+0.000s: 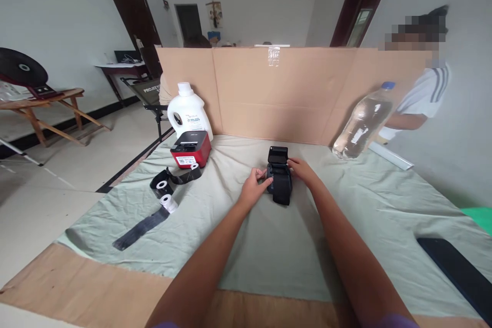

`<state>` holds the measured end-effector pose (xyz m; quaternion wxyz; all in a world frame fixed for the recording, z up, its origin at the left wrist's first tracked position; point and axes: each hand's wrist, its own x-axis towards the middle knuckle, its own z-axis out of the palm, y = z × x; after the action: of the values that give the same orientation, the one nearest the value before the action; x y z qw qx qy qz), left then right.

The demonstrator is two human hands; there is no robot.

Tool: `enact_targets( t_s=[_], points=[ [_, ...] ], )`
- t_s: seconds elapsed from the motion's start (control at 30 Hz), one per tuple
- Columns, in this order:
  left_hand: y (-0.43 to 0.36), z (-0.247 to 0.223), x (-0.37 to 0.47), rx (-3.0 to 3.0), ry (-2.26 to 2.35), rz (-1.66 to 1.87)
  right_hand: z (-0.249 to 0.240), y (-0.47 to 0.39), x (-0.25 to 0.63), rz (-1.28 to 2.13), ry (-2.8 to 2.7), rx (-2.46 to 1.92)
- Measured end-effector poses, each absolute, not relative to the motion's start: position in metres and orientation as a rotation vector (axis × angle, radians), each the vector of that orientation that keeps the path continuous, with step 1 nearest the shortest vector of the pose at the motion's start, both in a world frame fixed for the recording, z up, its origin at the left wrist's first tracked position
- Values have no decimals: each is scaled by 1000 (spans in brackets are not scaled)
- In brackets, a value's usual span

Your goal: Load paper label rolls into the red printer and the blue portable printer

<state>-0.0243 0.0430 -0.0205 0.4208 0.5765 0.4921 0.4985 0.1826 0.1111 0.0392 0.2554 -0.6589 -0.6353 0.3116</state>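
Note:
A small black device (pixel 271 178) with its lid raised stands on the pale green cloth in the middle. A wide black strip (pixel 282 187) hangs from it toward the viewer. My left hand (pixel 255 184) grips the device's left side, thumb on its front and fingers bent at its edge. At the upper right side, beside the raised lid (pixel 278 155), my right hand (pixel 302 170) has its fingers closed against the device. Some of its fingertips are hidden behind the device.
A red and black printer (pixel 192 149) stands before a white jug (pixel 190 113) at left. Nearby lie paper rolls (pixel 167 202) with dark strips. A water bottle (pixel 363 125) leans at right, near a person (pixel 432 87). A dark phone-like slab (pixel 457 271) lies front right; cardboard (pixel 277 97) stands behind.

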Motion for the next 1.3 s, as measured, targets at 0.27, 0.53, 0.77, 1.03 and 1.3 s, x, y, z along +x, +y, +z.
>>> enact_targets(
  t_s=[0.27,0.53,0.77,1.03,1.3],
  points=[
    [37,-15,-25,1450,1218,1258,60,118,177,539,-1935,-1935],
    [38,-17,-25,1471,1246,1244,59,114,166,485,-2215,-1828],
    [39,-16,-23,1486,1279,1221,52,119,152,522,-2212,-1915],
    [35,-10,-25,1484,1385,1228,76,113,156,456,-2110,-1843],
    [32,-3,-26,1315,1319,1432,119,83,153,952,-1588,-1414]
  ],
)
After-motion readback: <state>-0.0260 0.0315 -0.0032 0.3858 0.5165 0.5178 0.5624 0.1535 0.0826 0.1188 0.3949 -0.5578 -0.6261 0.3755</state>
